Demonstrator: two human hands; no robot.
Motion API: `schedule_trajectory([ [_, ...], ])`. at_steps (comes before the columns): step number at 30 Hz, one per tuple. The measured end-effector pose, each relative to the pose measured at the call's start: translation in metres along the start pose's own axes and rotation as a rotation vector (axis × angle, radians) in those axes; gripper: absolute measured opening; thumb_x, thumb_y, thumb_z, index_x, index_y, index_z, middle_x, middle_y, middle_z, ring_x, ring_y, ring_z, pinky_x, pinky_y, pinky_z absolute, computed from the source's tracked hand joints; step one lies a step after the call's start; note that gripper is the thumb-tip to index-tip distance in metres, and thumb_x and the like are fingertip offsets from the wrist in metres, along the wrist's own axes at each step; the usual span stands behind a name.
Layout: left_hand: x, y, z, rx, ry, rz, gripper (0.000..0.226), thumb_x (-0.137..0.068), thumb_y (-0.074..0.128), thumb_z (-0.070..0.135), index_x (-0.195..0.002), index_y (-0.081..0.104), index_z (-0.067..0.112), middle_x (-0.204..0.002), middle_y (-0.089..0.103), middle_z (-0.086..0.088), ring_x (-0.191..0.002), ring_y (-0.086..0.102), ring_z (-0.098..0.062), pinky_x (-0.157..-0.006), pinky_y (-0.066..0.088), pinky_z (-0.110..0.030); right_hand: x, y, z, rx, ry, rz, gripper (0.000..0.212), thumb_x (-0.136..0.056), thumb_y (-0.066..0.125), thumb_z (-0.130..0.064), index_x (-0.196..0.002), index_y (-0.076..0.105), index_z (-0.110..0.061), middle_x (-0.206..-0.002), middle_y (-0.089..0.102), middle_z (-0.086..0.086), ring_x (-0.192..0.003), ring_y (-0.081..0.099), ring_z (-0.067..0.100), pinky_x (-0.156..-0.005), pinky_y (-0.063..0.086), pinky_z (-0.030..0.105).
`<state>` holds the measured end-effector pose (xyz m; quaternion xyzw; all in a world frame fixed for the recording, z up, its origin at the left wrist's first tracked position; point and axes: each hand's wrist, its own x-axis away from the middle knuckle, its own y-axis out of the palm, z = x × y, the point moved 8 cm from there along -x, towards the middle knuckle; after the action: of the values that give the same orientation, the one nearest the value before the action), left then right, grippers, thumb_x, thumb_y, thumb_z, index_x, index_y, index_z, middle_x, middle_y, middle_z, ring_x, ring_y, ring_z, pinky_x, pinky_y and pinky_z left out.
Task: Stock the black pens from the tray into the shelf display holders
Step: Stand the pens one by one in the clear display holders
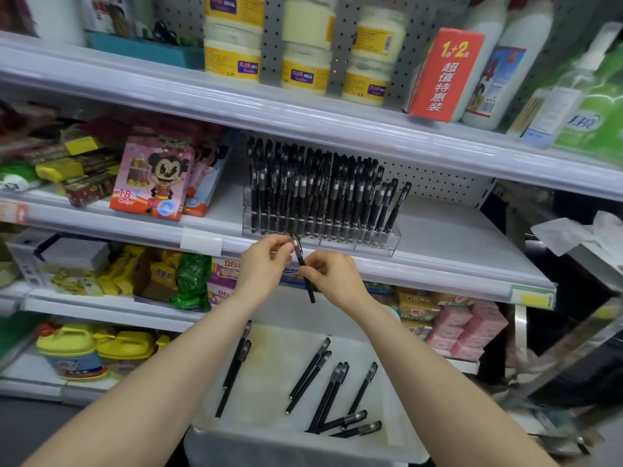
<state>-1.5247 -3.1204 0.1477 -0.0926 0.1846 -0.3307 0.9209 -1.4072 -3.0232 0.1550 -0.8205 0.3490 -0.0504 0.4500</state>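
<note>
Head view, centre: tilted black pen [299,254], left hand [264,266] fingers pinching its cap end, right hand [333,276] fingers pinching mid-barrel.

We find the display holder [337,242] on the mid shelf [438,230], pens [303,197] upright in it, crayon box [151,176] at its left. The tray [286,443] sits below & in front w/ loose pens [309,369] in it; we hold one pen [300,257] betw. the two.

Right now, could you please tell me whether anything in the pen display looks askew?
Yes: the rightmost pens in the clear display holder lean to the right, while the others stand nearly upright. Nothing looks spilled or damaged.
</note>
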Motion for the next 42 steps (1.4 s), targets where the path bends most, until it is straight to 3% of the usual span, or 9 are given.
schedule_trajectory([
  [3, 0.011, 0.0, -0.02, -0.074, -0.011, -0.018, 0.016, -0.095, 0.059, 0.018, -0.107, 0.067, 0.025, -0.096, 0.071, 0.005, -0.089, 0.068, -0.014, -0.088, 0.055, -0.038, 0.0, -0.007, 0.001, 0.012, 0.0, 0.035, 0.012, -0.089, 0.069, -0.029, -0.09, 0.072, -0.018, -0.081, 0.072, -0.003, -0.076, 0.065, 0.013, -0.075, 0.053, 0.031],
  [6, 0.027, 0.007, -0.048, -0.304, -0.045, -0.098, 0.025, -0.094, 0.061, 0.017, -0.118, 0.065, 0.022, -0.113, 0.068, 0.003, -0.099, 0.063, -0.012, -0.092, 0.051, -0.031, -0.001, -0.021, -0.003, 0.039, -0.013, 0.067, 0.013, -0.09, 0.067, -0.03, -0.094, 0.073, -0.018, -0.087, 0.072, -0.003, -0.081, 0.064, 0.013, -0.076, 0.052, 0.029],
  [11, 0.067, 0.036, -0.098, -0.779, -0.126, -0.438, 0.041, -0.095, 0.054, 0.011, -0.135, 0.052, 0.019, -0.133, 0.051, -0.006, -0.121, 0.05, -0.022, -0.105, 0.041, -0.032, -0.008, -0.05, -0.019, 0.055, -0.062, 0.17, 0.017, -0.09, 0.068, -0.032, -0.095, 0.073, -0.017, -0.082, 0.068, -0.008, -0.077, 0.061, 0.007, -0.075, 0.049, 0.02],
  [17, 0.088, 0.049, -0.121, -1.217, -0.092, -0.639, 0.044, -0.093, 0.04, -0.003, -0.134, 0.048, 0.007, -0.134, 0.043, -0.016, -0.126, 0.041, -0.033, -0.104, 0.039, -0.037, -0.021, -0.081, -0.044, 0.039, -0.119, 0.293, 0.017, -0.091, 0.067, -0.032, -0.097, 0.073, -0.017, -0.083, 0.069, -0.008, -0.079, 0.062, 0.007, -0.079, 0.051, 0.023],
  [22, 0.088, 0.053, -0.121, -1.277, -0.068, -0.651, 0.042, -0.094, 0.04, -0.003, -0.134, 0.046, 0.008, -0.136, 0.042, -0.017, -0.126, 0.042, -0.033, -0.104, 0.039, -0.037, -0.031, -0.095, -0.053, 0.007, -0.115, 0.403, 0.018, -0.094, 0.064, -0.03, -0.101, 0.073, -0.016, -0.081, 0.067, -0.01, -0.078, 0.062, 0.005, -0.078, 0.048, 0.02],
  [29, 0.086, 0.057, -0.124, -1.204, -0.038, -0.669, 0.039, -0.095, 0.043, 0.001, -0.132, 0.048, 0.011, -0.133, 0.045, -0.015, -0.122, 0.048, -0.03, -0.103, 0.042, -0.036, -0.039, -0.094, -0.063, -0.048, -0.147, 0.469, 0.02, -0.095, 0.062, -0.032, -0.104, 0.072, -0.017, -0.084, 0.068, -0.01, -0.083, 0.064, 0.006, -0.084, 0.055, 0.029],
  [42, 0.083, 0.054, -0.128, -1.06, -0.06, -0.652, 0.042, -0.091, 0.046, -0.005, -0.129, 0.052, 0.011, -0.128, 0.051, -0.013, -0.118, 0.05, -0.028, -0.099, 0.042, -0.034, -0.05, -0.06, -0.039, 0.033, 0.01, 0.335, 0.022, -0.096, 0.061, -0.029, -0.104, 0.071, -0.01, -0.085, 0.072, 0.002, -0.081, 0.066, 0.018, -0.085, 0.053, 0.037],
])
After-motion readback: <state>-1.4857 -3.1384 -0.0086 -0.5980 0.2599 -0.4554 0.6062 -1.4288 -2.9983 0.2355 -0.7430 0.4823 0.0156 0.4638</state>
